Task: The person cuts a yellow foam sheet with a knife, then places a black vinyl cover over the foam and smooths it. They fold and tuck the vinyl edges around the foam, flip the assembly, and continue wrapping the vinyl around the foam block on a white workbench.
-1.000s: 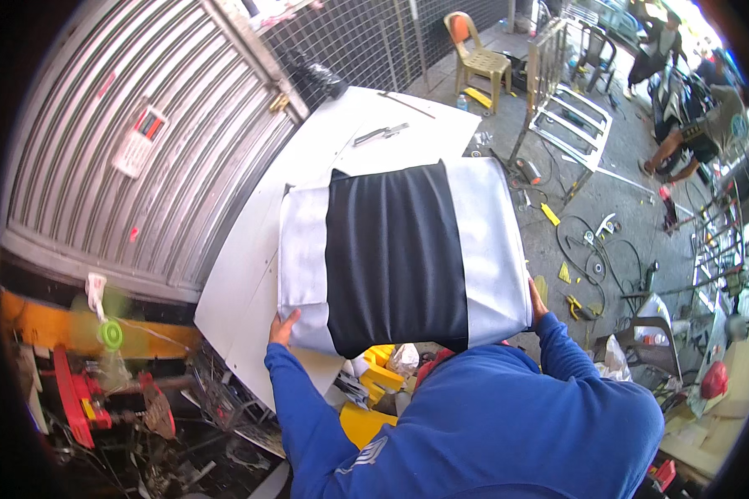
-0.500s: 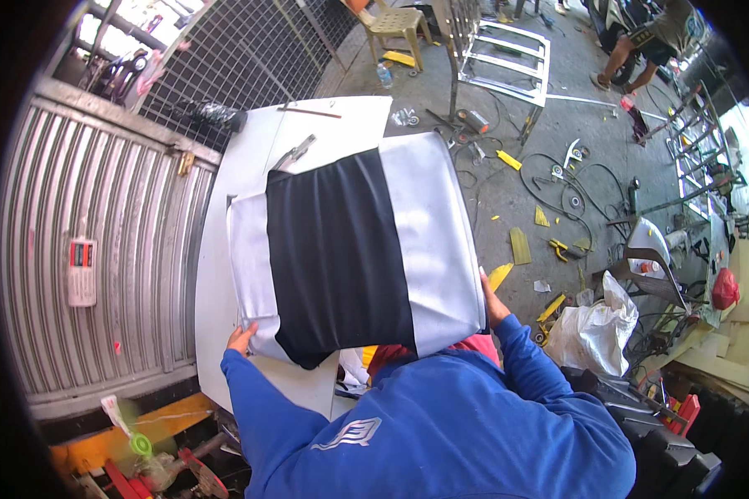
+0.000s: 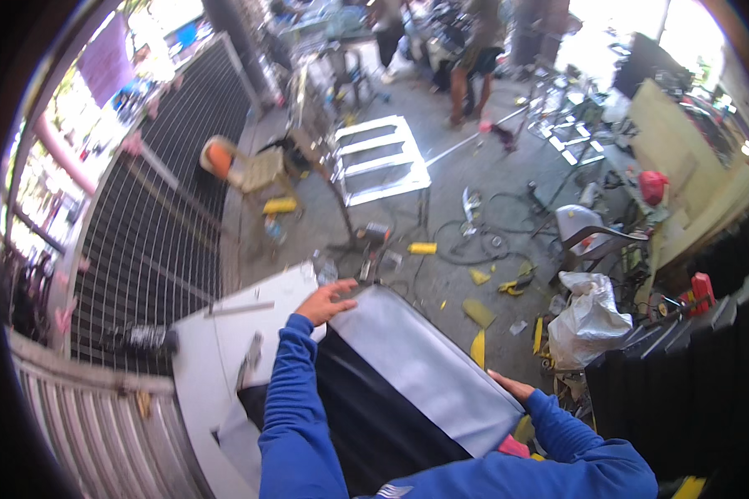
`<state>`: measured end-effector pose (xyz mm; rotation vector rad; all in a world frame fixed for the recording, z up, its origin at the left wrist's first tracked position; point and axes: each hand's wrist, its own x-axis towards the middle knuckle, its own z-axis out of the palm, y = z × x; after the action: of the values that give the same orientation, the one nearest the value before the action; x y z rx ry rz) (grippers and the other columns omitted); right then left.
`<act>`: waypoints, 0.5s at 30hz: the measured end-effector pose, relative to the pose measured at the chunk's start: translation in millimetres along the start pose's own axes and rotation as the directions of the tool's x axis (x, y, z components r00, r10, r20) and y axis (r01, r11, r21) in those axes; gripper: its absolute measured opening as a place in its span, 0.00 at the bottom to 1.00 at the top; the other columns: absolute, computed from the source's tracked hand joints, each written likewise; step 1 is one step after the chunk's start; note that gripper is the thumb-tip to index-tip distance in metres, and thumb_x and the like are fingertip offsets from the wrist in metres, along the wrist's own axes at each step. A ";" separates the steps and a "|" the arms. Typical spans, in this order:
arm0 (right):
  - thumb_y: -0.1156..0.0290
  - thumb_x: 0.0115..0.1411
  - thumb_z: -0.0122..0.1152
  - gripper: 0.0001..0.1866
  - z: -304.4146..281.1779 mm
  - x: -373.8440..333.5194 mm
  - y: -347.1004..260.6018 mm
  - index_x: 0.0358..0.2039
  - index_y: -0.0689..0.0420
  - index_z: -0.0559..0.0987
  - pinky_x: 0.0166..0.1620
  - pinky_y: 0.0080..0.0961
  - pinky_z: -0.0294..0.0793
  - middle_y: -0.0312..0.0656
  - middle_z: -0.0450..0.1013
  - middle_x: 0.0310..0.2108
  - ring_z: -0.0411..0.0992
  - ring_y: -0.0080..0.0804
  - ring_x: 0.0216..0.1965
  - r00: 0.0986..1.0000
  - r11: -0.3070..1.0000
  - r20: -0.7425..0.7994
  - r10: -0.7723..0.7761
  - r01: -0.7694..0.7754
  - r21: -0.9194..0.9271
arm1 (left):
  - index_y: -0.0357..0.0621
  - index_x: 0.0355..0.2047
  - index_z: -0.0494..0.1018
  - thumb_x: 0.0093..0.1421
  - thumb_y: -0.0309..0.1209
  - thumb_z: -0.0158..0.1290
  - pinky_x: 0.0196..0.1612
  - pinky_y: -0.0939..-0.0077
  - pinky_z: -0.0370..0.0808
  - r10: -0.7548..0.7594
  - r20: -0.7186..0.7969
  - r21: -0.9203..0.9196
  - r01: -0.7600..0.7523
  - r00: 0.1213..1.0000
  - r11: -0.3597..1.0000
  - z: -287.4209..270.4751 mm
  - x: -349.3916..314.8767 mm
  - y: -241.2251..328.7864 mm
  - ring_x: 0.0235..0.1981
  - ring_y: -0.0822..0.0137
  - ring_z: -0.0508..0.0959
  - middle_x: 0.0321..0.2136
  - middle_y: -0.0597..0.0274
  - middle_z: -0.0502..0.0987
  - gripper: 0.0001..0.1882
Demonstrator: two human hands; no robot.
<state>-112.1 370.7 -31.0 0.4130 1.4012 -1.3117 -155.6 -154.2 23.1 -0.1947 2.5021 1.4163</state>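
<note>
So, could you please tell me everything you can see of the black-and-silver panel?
The panel looks like smooth fabric or vinyl, a black band between silver ends. It slants partly over the white table; the left hand is at its far corner, the right hand on its right edge. The left sleeve covers part; its near side is hidden.

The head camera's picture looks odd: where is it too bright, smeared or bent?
Head view: daylight washes out the upper corners, and glare whitens the slatted metal frame; head view: blur softens the plastic armless chair; head view: the wire-mesh fence bows near the dark rim, while the black-and-silver upholstered panel shows only a soft sheen.
</note>
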 end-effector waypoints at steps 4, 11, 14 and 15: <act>0.40 0.69 0.52 0.33 13.9 1.9 0.4 0.60 0.55 0.77 0.55 0.27 0.74 0.42 0.77 0.54 0.76 0.29 0.50 0.997 0.997 -0.068 0.024 -0.029 -0.072 | 0.46 0.57 0.77 0.61 0.42 0.66 0.57 0.72 0.72 0.105 0.313 -0.279 -0.014 0.944 0.960 -0.8 63.1 -39.6 0.52 0.66 0.78 0.49 0.56 0.81 0.26; 0.43 0.68 0.55 0.30 23.8 4.2 -69.6 0.57 0.54 0.80 0.53 0.28 0.74 0.41 0.79 0.50 0.76 0.28 0.48 0.932 0.812 -0.276 -0.234 0.031 -0.583 | 0.44 0.55 0.79 0.64 0.40 0.63 0.48 0.78 0.73 0.194 0.088 -0.194 -0.175 0.977 0.965 17.4 69.4 -46.5 0.39 0.73 0.77 0.36 0.64 0.81 0.22; 0.46 0.66 0.60 0.27 66.5 13.7 -134.9 0.52 0.55 0.83 0.48 0.31 0.75 0.44 0.80 0.44 0.76 0.29 0.44 0.794 0.456 0.011 -0.608 0.361 -0.813 | 0.45 0.54 0.80 0.64 0.38 0.63 0.41 0.83 0.70 0.220 0.068 -0.181 -0.205 0.973 0.962 23.4 77.4 -34.2 0.30 0.78 0.70 0.27 0.74 0.74 0.20; 0.45 0.66 0.61 0.27 89.4 20.9 -149.9 0.51 0.56 0.83 0.47 0.31 0.76 0.45 0.80 0.43 0.76 0.30 0.43 0.719 0.339 0.103 -0.687 0.443 -0.830 | 0.45 0.53 0.80 0.64 0.38 0.63 0.39 0.84 0.70 0.262 0.067 -0.203 -0.244 0.963 0.948 24.4 79.4 -32.9 0.28 0.79 0.68 0.25 0.76 0.71 0.20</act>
<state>-200.9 237.6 41.8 -0.6666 2.3578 -0.9478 -219.8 -149.4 -38.8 0.1615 2.3786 1.7265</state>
